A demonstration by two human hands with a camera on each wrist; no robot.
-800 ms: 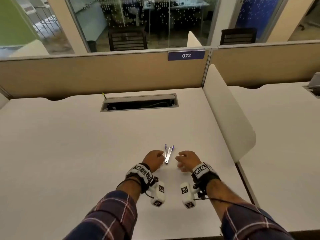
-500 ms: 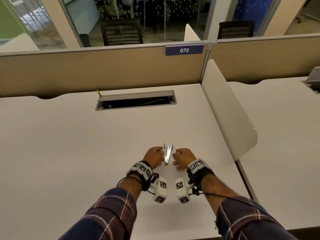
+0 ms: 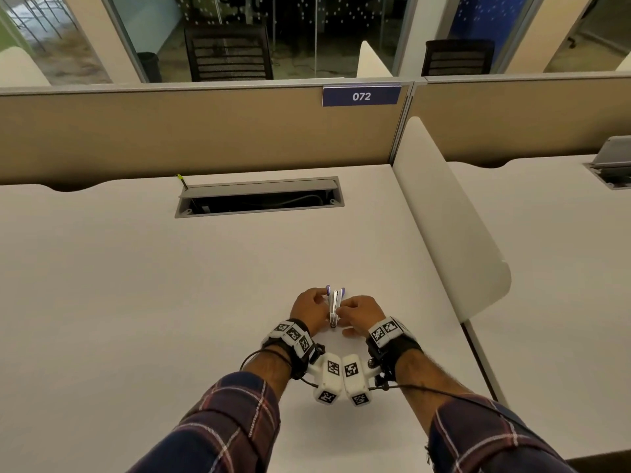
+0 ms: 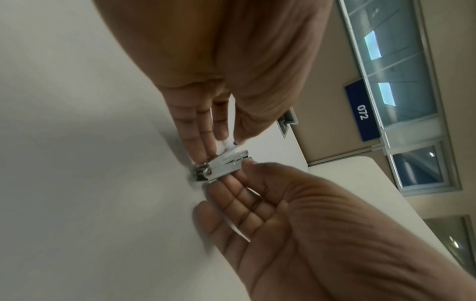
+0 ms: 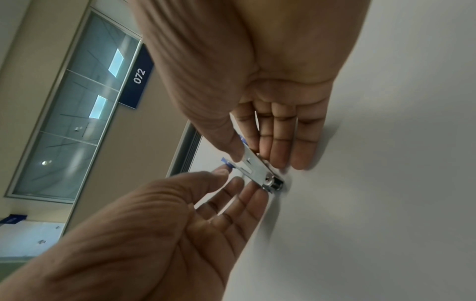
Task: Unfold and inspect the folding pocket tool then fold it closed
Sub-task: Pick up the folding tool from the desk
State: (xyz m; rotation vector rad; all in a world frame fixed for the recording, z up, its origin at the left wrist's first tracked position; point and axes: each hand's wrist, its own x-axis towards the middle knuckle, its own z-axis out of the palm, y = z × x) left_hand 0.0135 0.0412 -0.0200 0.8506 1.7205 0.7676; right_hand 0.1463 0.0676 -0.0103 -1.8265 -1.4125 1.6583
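On the white desk, both hands pinch the folding pocket tool, pivot toward the person, arms pointing away.

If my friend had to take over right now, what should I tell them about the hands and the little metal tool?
Left hand: thumb and fingers pinch the left side of the pocket tool.
Right hand: thumb and fingers pinch its right side.
Tool: on the white desk, hinge end toward the person and down at the desk, its two blue-tipped arms pointing away, spread in a narrow V.
Done: the tool is in both hands, partly open.
Left: whether it has been inspected cannot be told; in the end, press the arms together until it is folded closed.
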